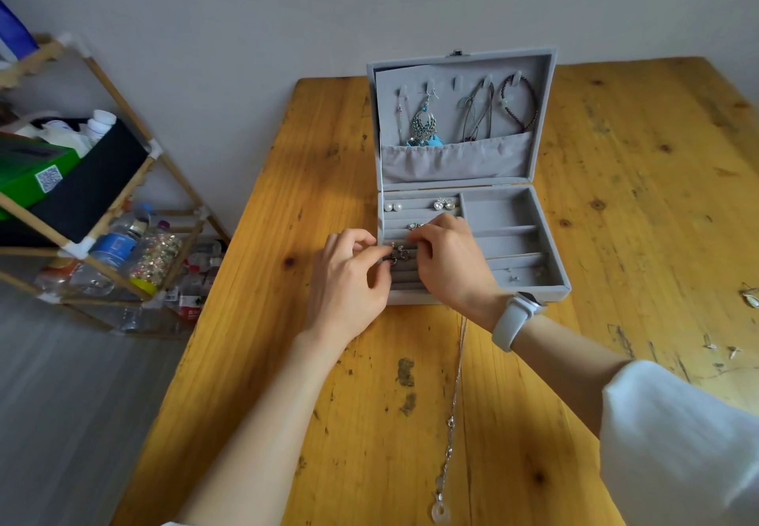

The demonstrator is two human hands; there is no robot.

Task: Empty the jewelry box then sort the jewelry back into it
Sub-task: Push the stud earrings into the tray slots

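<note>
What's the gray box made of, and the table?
The jewelry box looks covered in soft gray velvet or flocked fabric: matte, fuzzy, with a gathered cloth pocket in the lid. The table looks like varnished pine wood: yellow planks with grain and dark knots.

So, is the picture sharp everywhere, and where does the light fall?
Head view: centre sharp, with the jewelry box and both hands clear; wide-angle bending curves the table edges; the shelf at the left is soft; brighter light falls on the table's right side.
</note>
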